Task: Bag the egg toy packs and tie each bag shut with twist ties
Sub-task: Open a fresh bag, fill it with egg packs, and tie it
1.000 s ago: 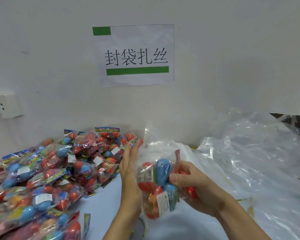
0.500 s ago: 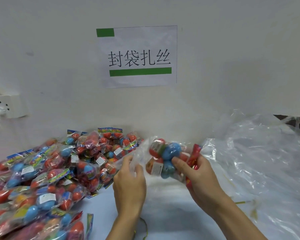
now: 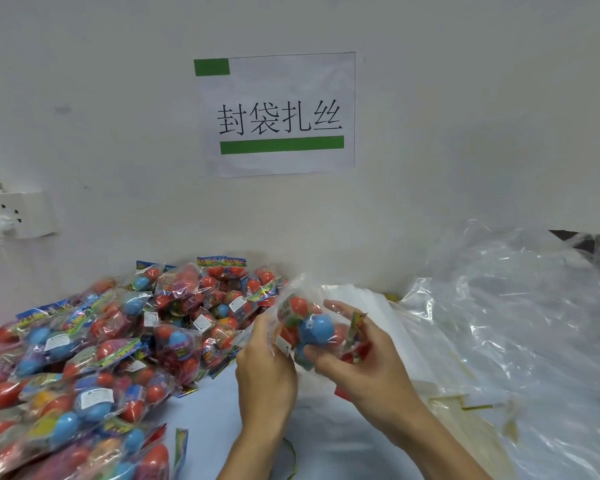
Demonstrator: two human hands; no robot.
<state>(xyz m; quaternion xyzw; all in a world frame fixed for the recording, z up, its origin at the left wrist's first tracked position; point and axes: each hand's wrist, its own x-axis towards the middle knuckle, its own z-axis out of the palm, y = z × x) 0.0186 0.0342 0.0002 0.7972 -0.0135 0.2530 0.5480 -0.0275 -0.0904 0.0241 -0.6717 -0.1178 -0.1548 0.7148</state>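
Both hands hold one see-through plastic bag (image 3: 293, 299) with a pack of red and blue egg toys (image 3: 309, 327) inside, above the pale surface (image 3: 219, 403). Left hand (image 3: 265, 368) pinches the bag's near-left edge; right hand (image 3: 361, 362) wraps the pack. Its open end points far-left, nearer the left hand.

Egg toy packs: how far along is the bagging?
Done: I can't make out any tied bag in this view. In hand: the left hand and right hand both grip one egg pack inside a clear bag, its mouth not yet tied. Left: a large pile of packs on the table, a heap of clear bags on the right, and a twist tie lying unused.
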